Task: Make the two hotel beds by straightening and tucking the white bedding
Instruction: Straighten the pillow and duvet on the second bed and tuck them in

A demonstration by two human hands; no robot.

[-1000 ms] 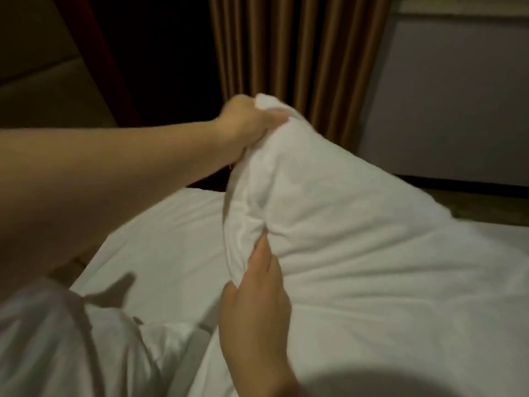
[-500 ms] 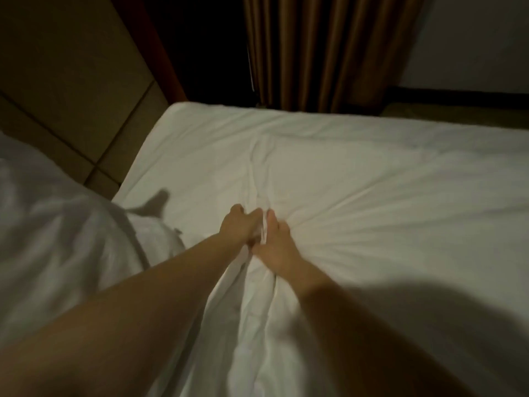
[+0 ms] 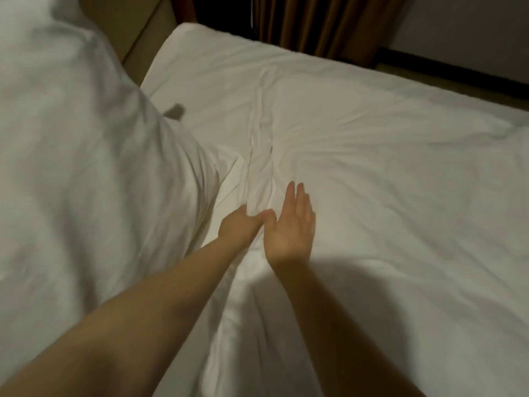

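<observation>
left hand [image 3: 240, 225], right hand [image 3: 289, 228]; one sheet [image 3: 372, 133], creased

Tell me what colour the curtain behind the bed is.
The curtain is plain brown, hanging in vertical folds; the head view shows it best.

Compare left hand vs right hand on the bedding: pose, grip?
Pose: the left hand has curled fingers, while the right hand has straight ones.
Grip: the left hand pinches the crease in the white bedding. The right hand grips nothing and is palm down, on or just above the bedding right of that crease.
Shared: both are bare, side by side, nearly touching at the crease's near end.
</observation>
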